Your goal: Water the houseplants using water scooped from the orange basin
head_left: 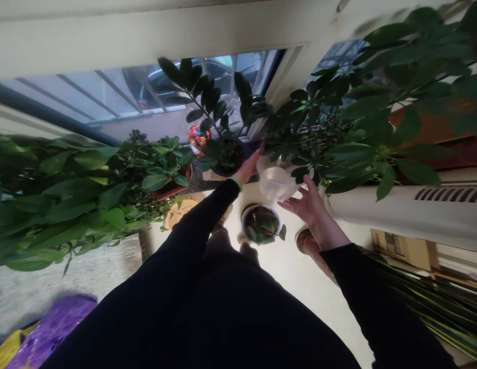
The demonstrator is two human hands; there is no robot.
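A clear plastic container point(276, 180) is tilted in the air between my hands, below the dark leaves by the window. My right hand point(310, 207) is at its right side, thumb near the rim and fingers stretched beneath it. At the container's left edge is my left hand point(248, 168), reaching in beside a dark plant pot point(231, 159); its fingertips are partly lost among leaves and blur. Glossy dark-green stems point(211, 97) rise from that pot on the sill. A small potted plant point(261, 224) stands on the floor below the container.
Leafy plants point(80, 189) crowd the left, and a large plant point(380, 123) hangs over the right. A radiator point(400, 205) and a cardboard box point(403, 248) are at the right, near long striped leaves point(434, 302). Purple plastic point(57, 328) lies lower left.
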